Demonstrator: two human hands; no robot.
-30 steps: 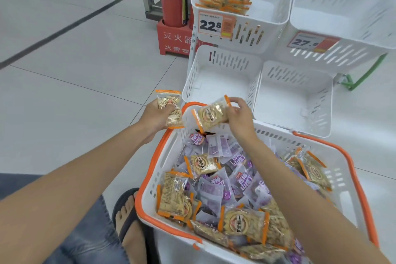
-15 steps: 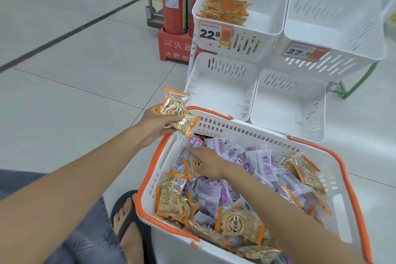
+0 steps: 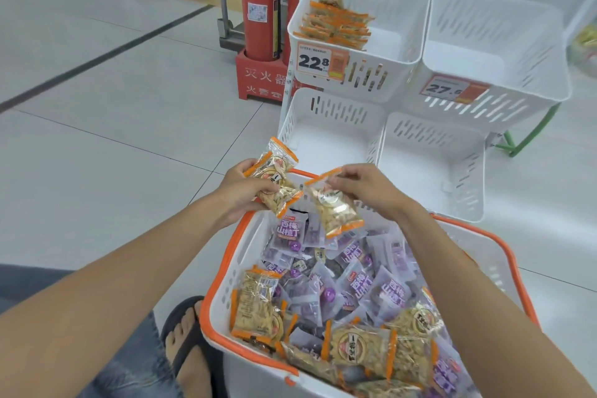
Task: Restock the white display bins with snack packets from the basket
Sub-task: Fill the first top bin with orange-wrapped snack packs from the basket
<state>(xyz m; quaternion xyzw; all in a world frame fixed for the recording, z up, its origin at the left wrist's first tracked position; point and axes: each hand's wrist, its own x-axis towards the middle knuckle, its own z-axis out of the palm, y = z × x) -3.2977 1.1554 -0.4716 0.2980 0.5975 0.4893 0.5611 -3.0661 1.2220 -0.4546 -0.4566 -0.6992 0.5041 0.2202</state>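
Observation:
A white basket with an orange rim (image 3: 226, 271) sits in front of me, full of purple packets (image 3: 289, 233) and orange-edged nut packets (image 3: 358, 349). My left hand (image 3: 240, 192) grips two orange-edged packets (image 3: 274, 178) over the basket's far left corner. My right hand (image 3: 365, 186) pinches another orange-edged packet (image 3: 334, 203) by its top edge, hanging just right of the left hand's packets. Beyond stand four white display bins: the upper left bin (image 3: 407, 6) holds a row of orange packets (image 3: 336, 26); the upper right bin (image 3: 497, 42), lower left bin (image 3: 332, 129) and lower right bin (image 3: 433, 168) hold nothing.
Price tags reading 22.8 (image 3: 321, 61) and 27.6 (image 3: 449, 89) hang on the upper bins. Two red fire extinguishers (image 3: 260, 10) stand in a red box to the left of the bins. My sandalled foot (image 3: 187, 346) is beside the basket. Grey tiled floor lies to the left.
My right hand came up out of the basket with an orange-edged packet and now holds it beside the left hand. The left hand still holds its packets at the basket corner.

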